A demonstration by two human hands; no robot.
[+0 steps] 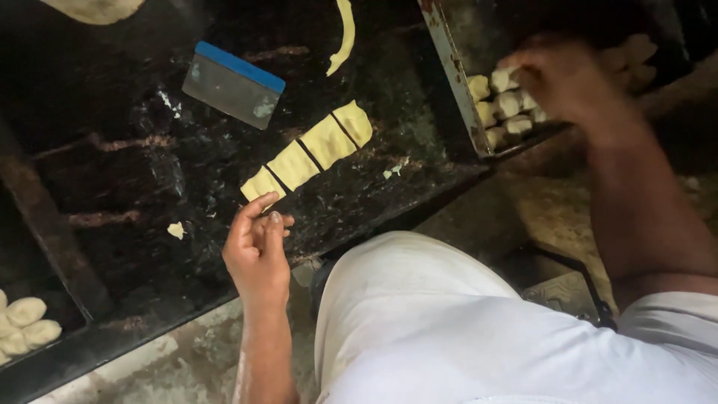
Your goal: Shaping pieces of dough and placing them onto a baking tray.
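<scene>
Left hand (256,247): fingers loosely curled, empty, touching the dough strip (308,153) end near worktop front edge.
Right hand (565,78): blurred over tray (449,67); grip cannot tell.
Dough: probably soft, sticky; lift cut pieces by sides.

Dim light is falling here, the dark counter (149,179) swallowing most of it, only faint sheen showing. My right hand (557,78) is smearing with motion blur over the tray (449,67); my left hand (258,243) is staying fairly sharp.

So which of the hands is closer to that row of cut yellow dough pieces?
Left. The left hand sits right at the lower end of the cut dough row. The right hand is far off, over the tray of dough balls.
</scene>
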